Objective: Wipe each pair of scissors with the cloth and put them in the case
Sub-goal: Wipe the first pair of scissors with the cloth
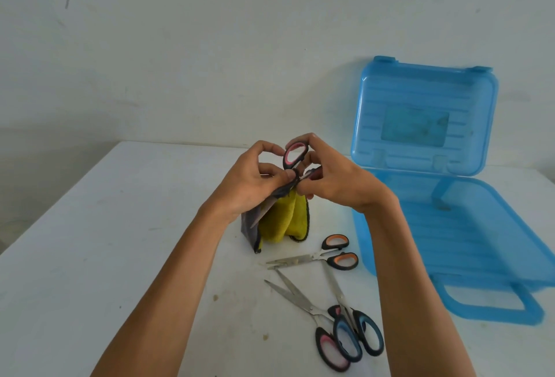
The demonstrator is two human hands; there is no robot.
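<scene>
Upright pink-handled scissors (295, 155): right hand (336, 180) fingers grip handle; left hand (249, 180) fingers pinch cloth (282, 223) round blades. Three other pairs (312, 259) on table (120, 226), beside open case (468, 226).

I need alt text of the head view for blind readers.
Right hand holds pink-handled scissors; left hand grips a yellow cloth around the blades. Orange scissors, blue scissors and another pink pair lie beside an open blue case.
</scene>
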